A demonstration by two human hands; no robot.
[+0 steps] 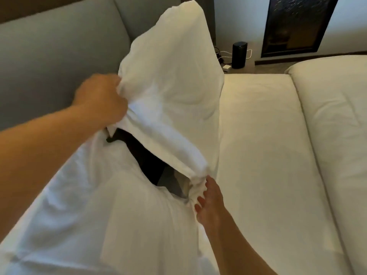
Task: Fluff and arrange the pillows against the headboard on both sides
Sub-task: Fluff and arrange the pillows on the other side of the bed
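Left hand (101, 98) grips white pillow (170, 80) at its left edge; right hand (208, 201) pinches near corner. Pillow held upright over bed (258, 135), near grey headboard (49, 62) far left.

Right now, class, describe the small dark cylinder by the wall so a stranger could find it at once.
Start at the grey padded headboard and follow it right, past the raised white pillow, to the low bedside surface. There stands the black cylindrical device, upright among thin white cables, the only dark, rounded thing there.
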